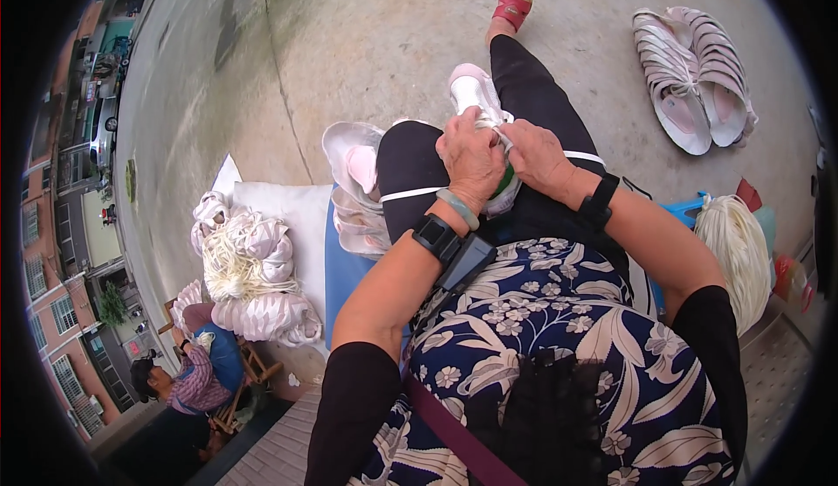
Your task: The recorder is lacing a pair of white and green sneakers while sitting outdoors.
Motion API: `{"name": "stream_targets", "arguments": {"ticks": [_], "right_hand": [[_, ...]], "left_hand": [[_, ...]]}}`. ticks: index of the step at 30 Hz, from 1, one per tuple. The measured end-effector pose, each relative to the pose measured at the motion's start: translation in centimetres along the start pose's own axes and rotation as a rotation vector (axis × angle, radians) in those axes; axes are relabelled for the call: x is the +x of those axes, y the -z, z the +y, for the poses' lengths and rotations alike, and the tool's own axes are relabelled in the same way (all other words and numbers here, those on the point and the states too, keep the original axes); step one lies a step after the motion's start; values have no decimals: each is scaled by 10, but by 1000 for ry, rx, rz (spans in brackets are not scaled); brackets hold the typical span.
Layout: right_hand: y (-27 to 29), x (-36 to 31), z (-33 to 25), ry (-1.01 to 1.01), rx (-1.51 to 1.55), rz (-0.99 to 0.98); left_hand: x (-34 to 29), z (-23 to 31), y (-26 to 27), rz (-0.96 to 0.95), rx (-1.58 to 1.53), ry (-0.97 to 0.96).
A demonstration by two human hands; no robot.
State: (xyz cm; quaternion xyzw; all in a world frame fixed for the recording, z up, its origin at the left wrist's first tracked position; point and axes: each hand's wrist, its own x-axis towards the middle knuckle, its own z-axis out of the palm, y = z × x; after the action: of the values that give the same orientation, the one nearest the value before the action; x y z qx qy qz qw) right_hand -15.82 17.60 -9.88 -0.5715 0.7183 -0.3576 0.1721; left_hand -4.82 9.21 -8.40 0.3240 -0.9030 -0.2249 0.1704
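A white and pink shoe (471, 89) lies between my thighs, its toe pointing away from me. My left hand (471, 156) is closed over its lacing area, fingers curled at the shoe's left side. From the right, my right hand (536, 156) pinches at the same spot, thumb and finger together on what looks like a white shoelace (501, 124). The two hands almost touch and hide most of the shoe's opening. A bit of green shows below them. Beside my left knee sit several nested pale shoe uppers (356, 158).
At the left, bundled shoe uppers and cream laces (249, 259) rest on a white sheet (284, 196). Stacked pale uppers (685, 71) lie on the concrete at the far right. A hank of cream laces (735, 255) hangs near my right elbow. A person (196, 377) sits at the lower left.
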Motion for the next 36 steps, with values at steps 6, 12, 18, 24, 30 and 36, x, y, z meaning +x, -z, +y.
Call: {"name": "stream_targets", "arguments": {"ticks": [6, 12, 18, 24, 30, 36], "right_hand": [[5, 2, -6, -3, 56, 36], [8, -1, 2, 15, 31, -48], [8, -2, 12, 22, 153, -43], [7, -2, 14, -15, 145, -90], [15, 4, 4, -104, 174, -140], [24, 19, 16, -658, 772, -163]], "left_hand": [[0, -8, -3, 40, -53, 17], [7, -7, 23, -40, 109, -154], [-10, -39, 86, -67, 205, -164], [-63, -111, 140, -28, 378, 64], [-99, -131, 126, -196, 296, 193], [-70, -106, 111, -129, 283, 112]]}}
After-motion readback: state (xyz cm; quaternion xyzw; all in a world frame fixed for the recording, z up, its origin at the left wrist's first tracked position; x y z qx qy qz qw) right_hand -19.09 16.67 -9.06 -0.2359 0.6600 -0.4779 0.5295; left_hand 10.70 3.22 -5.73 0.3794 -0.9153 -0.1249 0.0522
